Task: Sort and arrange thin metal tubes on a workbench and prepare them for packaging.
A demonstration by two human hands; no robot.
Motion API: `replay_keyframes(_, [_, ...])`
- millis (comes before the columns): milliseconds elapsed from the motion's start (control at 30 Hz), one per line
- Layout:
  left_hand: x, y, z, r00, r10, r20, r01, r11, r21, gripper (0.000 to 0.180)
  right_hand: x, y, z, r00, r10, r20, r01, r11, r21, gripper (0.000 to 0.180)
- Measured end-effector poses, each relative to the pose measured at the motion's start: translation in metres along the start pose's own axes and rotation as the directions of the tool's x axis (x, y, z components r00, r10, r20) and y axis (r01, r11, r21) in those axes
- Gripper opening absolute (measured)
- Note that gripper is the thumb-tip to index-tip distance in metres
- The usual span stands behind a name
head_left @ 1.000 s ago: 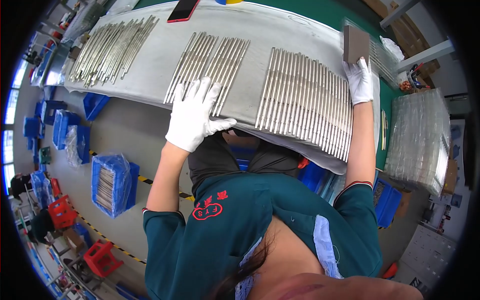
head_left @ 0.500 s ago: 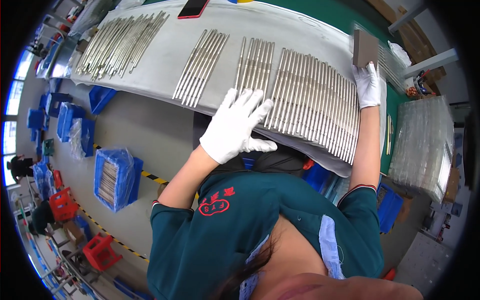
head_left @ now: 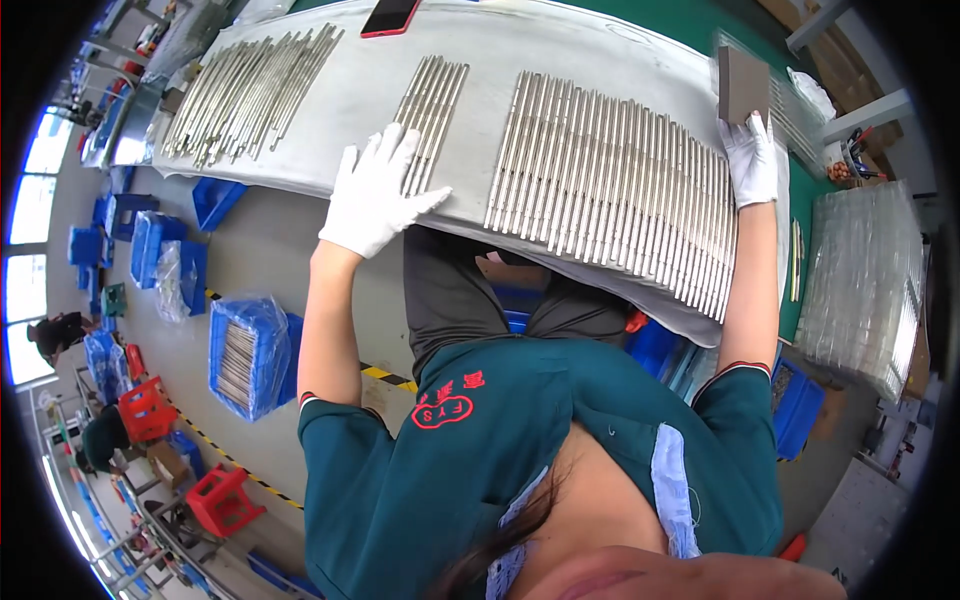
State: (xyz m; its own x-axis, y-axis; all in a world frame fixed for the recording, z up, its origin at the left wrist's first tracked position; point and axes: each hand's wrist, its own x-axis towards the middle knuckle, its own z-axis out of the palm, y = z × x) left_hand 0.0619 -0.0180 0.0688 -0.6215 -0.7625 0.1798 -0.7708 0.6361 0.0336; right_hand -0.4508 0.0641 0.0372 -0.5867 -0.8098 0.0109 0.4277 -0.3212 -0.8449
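"Metal rods (head_left: pixel 610 190) in the head view: where do they lie from the fingers?"

"The widest row fills the tabletop (head_left: pixel 475 150) between the two hands. A small bundle runs out from beneath the fingertips of the left hand (head_left: pixel 376 195), and a loose pile (head_left: pixel 255 95) sits well to their left."

"And how do the fingers stand?"

"The left ones are spread wide over the bundle; whether they press it, I cannot tell. Those of the right hand (head_left: pixel 748 165) hold the near end of a grey-brown block (head_left: pixel 744 85)."

"Edges, room?"

"The near edge passes under the left palm. There's bare surface left of those fingers, up to the pile, and right of the thumb, up to the row. The right hand is tighter: row just beside it on the left, tabletop's edge near on the right."

"Counts?"

"Two gloved hands, one block, one phone (head_left: pixel 390 14) beyond the left fingers, three groups of rods. Roughly six in the bundle, partly covered; the others are too crowded to count."
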Motion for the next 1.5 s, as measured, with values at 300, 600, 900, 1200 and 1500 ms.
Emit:
replay_keyframes(300, [0.015, 0.035, -0.005, 0.947, 0.300, -0.115, -0.305, 0.952, -0.029, 0.082, -0.008, -0.004, 0.009, 1.000, -0.004, 0.006, 0.004, 1.000, 0.003, 0.044])
replay_keyframes(600, [0.060, 0.044, 0.022, 0.951, -0.170, -0.257, 0.102, 0.961, -0.258, 0.037, -0.008, 0.004, 0.021, 0.936, -0.343, -0.079, 0.310, 0.910, -0.274, 0.062])
replay_keyframes(900, [0.081, 0.011, 0.023, 0.992, -0.037, -0.124, 0.005, 0.969, -0.248, 0.032, -0.013, 0.006, 0.022, 0.878, -0.478, 0.009, 0.411, 0.745, -0.525, 0.061])
replay_keyframes(1200, [0.173, -0.005, 0.066, 0.828, 0.479, -0.291, -0.470, 0.876, 0.103, 0.028, -0.016, -0.005, 0.024, 0.859, -0.497, -0.123, 0.422, 0.823, -0.381, 0.063])
replay_keyframes(1500, [0.161, 0.001, 0.063, 0.756, 0.523, -0.394, -0.475, 0.852, 0.219, 0.026, -0.009, -0.005, 0.014, 0.867, -0.481, -0.128, 0.388, 0.815, -0.429, 0.059])
